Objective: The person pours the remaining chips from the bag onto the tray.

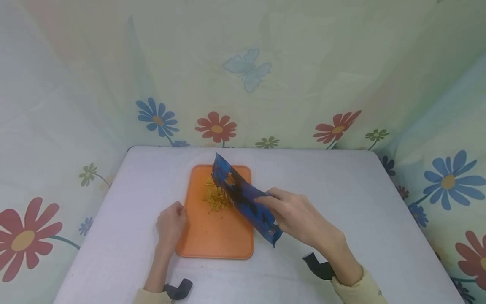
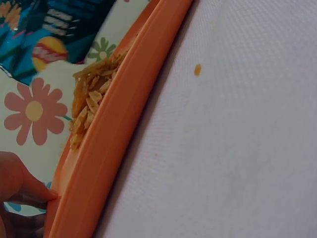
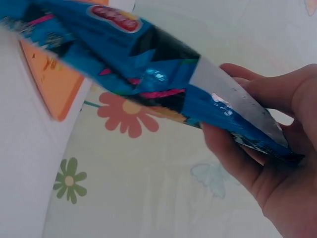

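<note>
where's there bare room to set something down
The table is bare between the right hand and its right edge, and between the left hand and its left edge. The tray's near end looks free too. Its far half is crowded: the bag slants over the snacks.

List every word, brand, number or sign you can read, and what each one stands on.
None reads with certainty.
White lettering on the red-and-yellow oval emblem of the shiny blue foil bag: too blurred.
Pale block lettering on the same bag, left wrist view: too blurred.
Small bag markings, head view: too small.
</note>
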